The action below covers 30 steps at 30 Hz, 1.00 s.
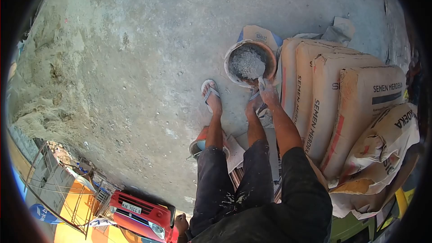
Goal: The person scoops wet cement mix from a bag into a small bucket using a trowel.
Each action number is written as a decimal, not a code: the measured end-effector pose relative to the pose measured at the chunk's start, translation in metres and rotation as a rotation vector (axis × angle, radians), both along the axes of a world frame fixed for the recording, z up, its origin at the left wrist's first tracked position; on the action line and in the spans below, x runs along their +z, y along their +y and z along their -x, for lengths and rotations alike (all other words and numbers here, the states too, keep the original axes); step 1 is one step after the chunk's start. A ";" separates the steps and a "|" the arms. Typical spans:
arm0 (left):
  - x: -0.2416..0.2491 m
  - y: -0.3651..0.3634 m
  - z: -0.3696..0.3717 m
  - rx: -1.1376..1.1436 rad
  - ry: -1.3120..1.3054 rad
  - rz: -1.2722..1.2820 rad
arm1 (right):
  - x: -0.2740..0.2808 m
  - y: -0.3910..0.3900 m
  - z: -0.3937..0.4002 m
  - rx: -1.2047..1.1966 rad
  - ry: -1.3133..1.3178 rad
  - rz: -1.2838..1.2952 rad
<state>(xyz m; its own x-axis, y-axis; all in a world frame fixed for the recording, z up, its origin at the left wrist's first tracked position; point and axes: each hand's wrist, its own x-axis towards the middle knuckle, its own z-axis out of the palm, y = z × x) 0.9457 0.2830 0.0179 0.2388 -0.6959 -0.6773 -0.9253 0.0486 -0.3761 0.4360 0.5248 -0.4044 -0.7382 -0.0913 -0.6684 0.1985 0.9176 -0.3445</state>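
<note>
My right hand (269,93) is closed around the handle of a trowel (261,82), which reaches over the near rim of a round bucket (227,65). Grey cement mix (246,62) lies in the bucket and hides most of the trowel's blade. Low at the left of my body, my left hand (181,223) is small and shadowed beside my thigh; its fingers are not clear. My sandalled feet stand just short of the bucket, one beside it and one partly behind my right hand.
Stacked paper cement sacks (355,103) rise close on my right, with a crumpled sack (382,153) nearer me. Torn sack paper (258,33) lies beyond the bucket. A smaller pail (198,146) stands by my left leg. A red vehicle (141,216) is at lower left on rough concrete.
</note>
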 end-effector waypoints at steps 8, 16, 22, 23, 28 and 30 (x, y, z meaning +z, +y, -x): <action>-0.005 -0.002 0.017 -0.035 0.110 -0.063 | 0.002 -0.011 0.005 -0.186 -0.026 0.127; -0.014 -0.012 0.011 -0.064 0.148 -0.054 | 0.017 -0.041 -0.021 -0.455 -0.029 0.181; -0.013 -0.016 0.040 -0.032 0.247 -0.067 | -0.003 -0.058 -0.034 -0.670 -0.141 0.326; -0.016 -0.016 0.035 -0.003 0.268 -0.045 | -0.006 -0.063 -0.035 -0.670 -0.141 0.327; -0.018 -0.025 0.041 -0.066 0.183 -0.100 | 0.033 -0.098 -0.015 -1.236 -0.495 0.356; -0.012 -0.025 0.052 -0.028 0.229 -0.100 | 0.026 -0.098 -0.025 -1.235 -0.502 0.409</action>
